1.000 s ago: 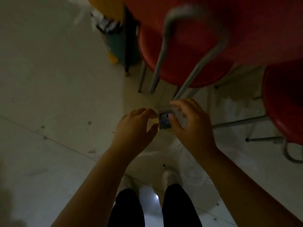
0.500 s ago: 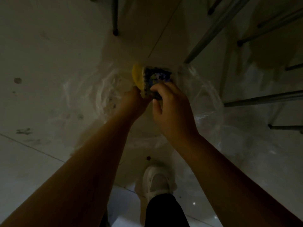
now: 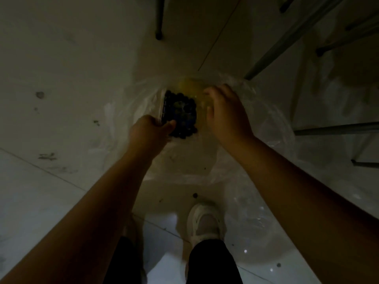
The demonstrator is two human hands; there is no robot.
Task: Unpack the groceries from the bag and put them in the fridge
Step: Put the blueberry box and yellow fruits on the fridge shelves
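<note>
A clear plastic bag lies crumpled on the pale tiled floor. My left hand grips the near edge of a clear box of dark blueberries at the bag's mouth. My right hand reaches into the bag just right of the box, fingers curled over a yellow item that is blurred and half hidden. Whether that hand holds anything is unclear. The fridge is out of view.
Metal chair legs slant across the top right, and a thin dark leg stands at top centre. My white shoe is on the floor just below the bag. The scene is dim.
The view has dropped from the red chairs to the floor and bag. My left hand now grips the blueberry box, turned so the berries show; my right hand has shifted right toward the yellow item.
</note>
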